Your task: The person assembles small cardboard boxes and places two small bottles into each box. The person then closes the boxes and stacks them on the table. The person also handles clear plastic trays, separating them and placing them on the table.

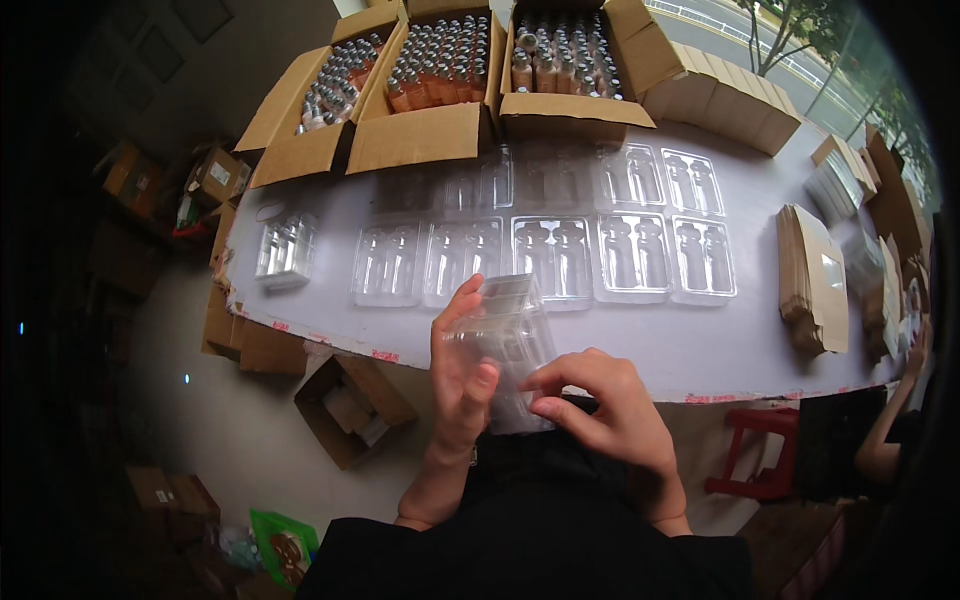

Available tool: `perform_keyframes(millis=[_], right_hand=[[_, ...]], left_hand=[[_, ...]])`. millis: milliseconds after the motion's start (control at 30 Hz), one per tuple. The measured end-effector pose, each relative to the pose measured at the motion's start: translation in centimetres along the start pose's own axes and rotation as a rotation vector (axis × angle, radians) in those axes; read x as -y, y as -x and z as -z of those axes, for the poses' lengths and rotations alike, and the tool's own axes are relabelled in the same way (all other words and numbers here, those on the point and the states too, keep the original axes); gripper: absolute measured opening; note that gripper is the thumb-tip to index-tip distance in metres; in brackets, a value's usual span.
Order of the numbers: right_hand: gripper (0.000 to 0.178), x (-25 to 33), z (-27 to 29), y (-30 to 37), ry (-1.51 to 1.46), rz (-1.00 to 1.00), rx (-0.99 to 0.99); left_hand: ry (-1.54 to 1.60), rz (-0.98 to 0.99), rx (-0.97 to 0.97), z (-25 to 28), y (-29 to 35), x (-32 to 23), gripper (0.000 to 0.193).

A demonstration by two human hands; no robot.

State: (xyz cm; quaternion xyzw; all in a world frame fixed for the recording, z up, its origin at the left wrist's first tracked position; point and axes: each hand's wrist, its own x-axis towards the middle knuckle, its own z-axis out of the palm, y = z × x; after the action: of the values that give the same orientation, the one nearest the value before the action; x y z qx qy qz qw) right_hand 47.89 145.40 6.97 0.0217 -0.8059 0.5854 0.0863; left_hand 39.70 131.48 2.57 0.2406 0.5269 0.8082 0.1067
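My left hand (466, 370) grips a stack of transparent plastic blister trays (512, 318) from its left side, tilted upright in front of my body. On the stack's right edge, low down, the thumb and forefinger of my right hand (610, 405) are pinched together; whether they have one tray or several is hidden. Beyond my hands, similar trays lie flat on the white table (560, 345) in two rows, among them a front-row tray (633, 255) with two bottle-shaped hollows. A smaller stack of trays (286, 250) stands at the table's left end.
Open cartons (415, 140) full of small bottles with silver caps (440, 65) line the far edge. Folded brown card sleeves (812, 285) stand at the right, near another person's arm (895, 410). A red stool (755, 455) and an open box (350, 410) are on the floor.
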Motion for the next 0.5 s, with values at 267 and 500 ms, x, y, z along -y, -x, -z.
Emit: perform_keyframes(millis=[267, 500], right_hand=[[0.014, 0.2, -0.1, 0.2, 0.045, 0.000, -0.015], [0.014, -0.2, 5.4, 1.3, -0.008, -0.088, -0.291]], left_hand=[[0.034, 0.019, -0.005, 0.3, 0.0, 0.3, 0.066], [0.015, -0.072, -0.120, 2.5, -0.5, 0.5, 0.063]])
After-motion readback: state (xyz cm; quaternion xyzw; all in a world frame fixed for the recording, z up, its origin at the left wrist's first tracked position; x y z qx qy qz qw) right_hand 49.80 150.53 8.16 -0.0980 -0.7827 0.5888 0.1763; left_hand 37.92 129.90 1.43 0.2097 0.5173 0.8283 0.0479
